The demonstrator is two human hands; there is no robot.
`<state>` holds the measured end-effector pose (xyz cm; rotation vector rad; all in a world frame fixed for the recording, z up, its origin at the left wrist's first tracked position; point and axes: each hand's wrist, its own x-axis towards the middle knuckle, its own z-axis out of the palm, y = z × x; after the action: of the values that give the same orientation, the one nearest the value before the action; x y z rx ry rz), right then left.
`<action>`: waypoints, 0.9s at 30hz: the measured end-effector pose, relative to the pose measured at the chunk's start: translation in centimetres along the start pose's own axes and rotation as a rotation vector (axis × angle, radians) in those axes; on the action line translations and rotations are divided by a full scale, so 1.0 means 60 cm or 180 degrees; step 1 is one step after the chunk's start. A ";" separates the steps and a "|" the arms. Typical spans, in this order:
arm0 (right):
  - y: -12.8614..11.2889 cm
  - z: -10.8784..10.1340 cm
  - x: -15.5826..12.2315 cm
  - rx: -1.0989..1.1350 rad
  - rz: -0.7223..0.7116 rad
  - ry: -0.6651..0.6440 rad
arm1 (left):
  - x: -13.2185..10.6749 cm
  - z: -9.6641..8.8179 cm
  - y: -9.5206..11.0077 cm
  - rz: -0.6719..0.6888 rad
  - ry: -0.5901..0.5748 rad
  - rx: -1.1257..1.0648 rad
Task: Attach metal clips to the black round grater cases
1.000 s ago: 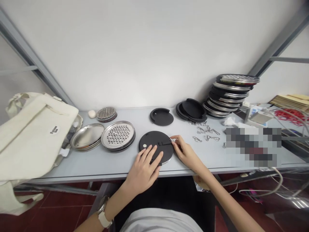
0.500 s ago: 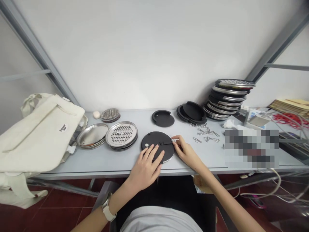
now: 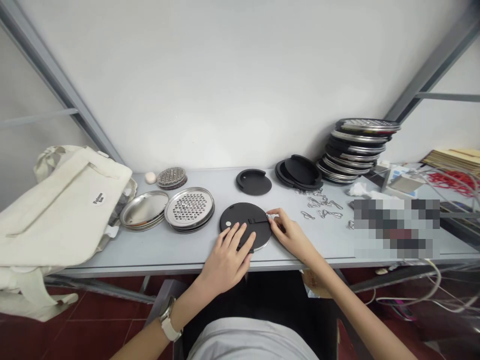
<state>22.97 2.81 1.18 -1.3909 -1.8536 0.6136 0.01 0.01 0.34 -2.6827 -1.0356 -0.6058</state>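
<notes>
Table [image 3: 168, 247] carries everything. Biggest item is the canvas bag [image 3: 63, 210], far out to the L of the L hand [image 3: 225, 262]. Its mouth is slack and the contents are mostly hidden, only pale bits showing at the opening.

Tall stack of discs [image 3: 356, 150] sits well off to the R, beyond the R hand [image 3: 290, 235]. Steel rims alternate w/ black, so it's prob. the finished lot, and a good no. look done.

L of the grip are nested steel plates [image 3: 144, 210], w/ a grater disc [image 3: 190, 209] on a short pile just beside them. These look like parts not yet used.

Behind the grip are two overlapped black lids [image 3: 298, 172], w/ a single lid [image 3: 254, 181] nearer.

The black disc [image 3: 245, 225] in work lies flat under the L hand: palm down, fingers spread & pressing, not curled round it. R hand pinches a small wire clip [image 3: 270, 217] tight betw. thumb & forefinger at the disc's R edge, by its slot. Can't tell if it's seated.

Loose clips [image 3: 322, 207] lie near, just R of that pinch.
</notes>
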 end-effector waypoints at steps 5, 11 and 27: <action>0.001 0.000 0.000 -0.0003 0.0013 0.0007 | 0.001 0.000 0.001 0.0004 -0.0021 0.0002; 0.002 0.000 0.000 -0.0015 -0.0016 0.0032 | 0.001 0.000 0.000 -0.0008 -0.0080 0.0010; 0.004 0.002 0.000 0.0004 0.0000 0.0047 | 0.000 0.001 0.001 0.0026 -0.0007 0.0070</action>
<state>23.03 2.89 0.96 -1.3910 -1.8412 0.6027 0.06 0.02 0.29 -2.6680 -1.0255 -0.5868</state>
